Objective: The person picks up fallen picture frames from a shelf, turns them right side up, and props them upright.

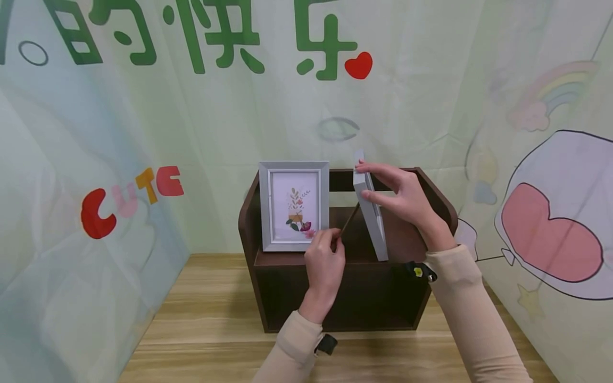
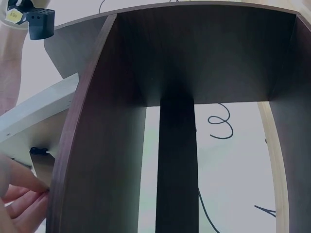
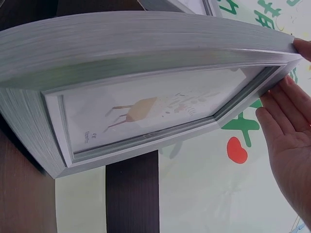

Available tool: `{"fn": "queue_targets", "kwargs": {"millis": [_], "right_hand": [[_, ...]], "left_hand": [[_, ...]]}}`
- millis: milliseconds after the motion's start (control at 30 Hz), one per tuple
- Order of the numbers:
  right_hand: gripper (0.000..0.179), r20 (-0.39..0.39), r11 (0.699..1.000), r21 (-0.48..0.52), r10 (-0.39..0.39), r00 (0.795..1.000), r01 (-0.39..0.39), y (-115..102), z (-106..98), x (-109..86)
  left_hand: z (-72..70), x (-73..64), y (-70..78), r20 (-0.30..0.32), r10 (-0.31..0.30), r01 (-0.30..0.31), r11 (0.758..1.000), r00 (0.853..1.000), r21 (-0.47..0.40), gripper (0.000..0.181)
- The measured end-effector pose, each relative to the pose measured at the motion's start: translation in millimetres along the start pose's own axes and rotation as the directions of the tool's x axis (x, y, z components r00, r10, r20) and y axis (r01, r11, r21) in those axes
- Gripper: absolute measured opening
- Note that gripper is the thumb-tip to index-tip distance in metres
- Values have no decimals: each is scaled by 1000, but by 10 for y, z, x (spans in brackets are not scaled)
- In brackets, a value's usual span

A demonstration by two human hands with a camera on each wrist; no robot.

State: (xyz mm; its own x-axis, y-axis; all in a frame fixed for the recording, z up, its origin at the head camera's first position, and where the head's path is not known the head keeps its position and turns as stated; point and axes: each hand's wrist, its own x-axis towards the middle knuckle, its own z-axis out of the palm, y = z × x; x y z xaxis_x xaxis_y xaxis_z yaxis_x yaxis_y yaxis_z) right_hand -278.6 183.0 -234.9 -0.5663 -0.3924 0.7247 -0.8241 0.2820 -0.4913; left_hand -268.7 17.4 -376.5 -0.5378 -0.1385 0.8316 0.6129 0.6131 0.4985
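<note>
My right hand (image 1: pixel 407 198) holds a grey picture frame (image 1: pixel 375 229) by its upper part, thumb on the near side and fingers at the top. That frame stands almost edge-on, its lower edge at the upper shelf of a dark brown rack (image 1: pixel 249 298). The right wrist view shows its printed picture (image 3: pixel 143 109) under the pane. My left hand (image 1: pixel 325 263) pinches the brown support leg (image 1: pixel 351 219) behind this frame, which is swung out from the back. A second grey frame (image 1: pixel 266 213) with a plant print stands upright on the rack's left side, just beyond my left hand.
The rack stands on a wood-grain table (image 1: pixel 201 303), its raised side panels (image 1: pixel 438 205) flanking the frames. Printed cloth (image 1: pixel 215 127) hangs behind and at both sides. A black wrist device (image 1: pixel 326 344) sits on the left wrist, another (image 1: pixel 421 271) on the right.
</note>
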Motion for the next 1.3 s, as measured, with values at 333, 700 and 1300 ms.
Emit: {"fn": "queue_targets", "kwargs": {"millis": [333,700,1300], "right_hand": [[40,7,1000,-1,4,1000,-4,-17,-11,1],[42,-21,999,-27,20,1000,-21,-12,-22,-33],[44,-25,848,-150,512,859,-509,815,-12,-137]], "left_hand": [[-6,4,9,5,-8,8,1000,1000,-6,12],[-22,-3,28,-1,-11,11,1000,1000,-16,15],[13,50,409,20,-39,43,966,999,-253,23]]}}
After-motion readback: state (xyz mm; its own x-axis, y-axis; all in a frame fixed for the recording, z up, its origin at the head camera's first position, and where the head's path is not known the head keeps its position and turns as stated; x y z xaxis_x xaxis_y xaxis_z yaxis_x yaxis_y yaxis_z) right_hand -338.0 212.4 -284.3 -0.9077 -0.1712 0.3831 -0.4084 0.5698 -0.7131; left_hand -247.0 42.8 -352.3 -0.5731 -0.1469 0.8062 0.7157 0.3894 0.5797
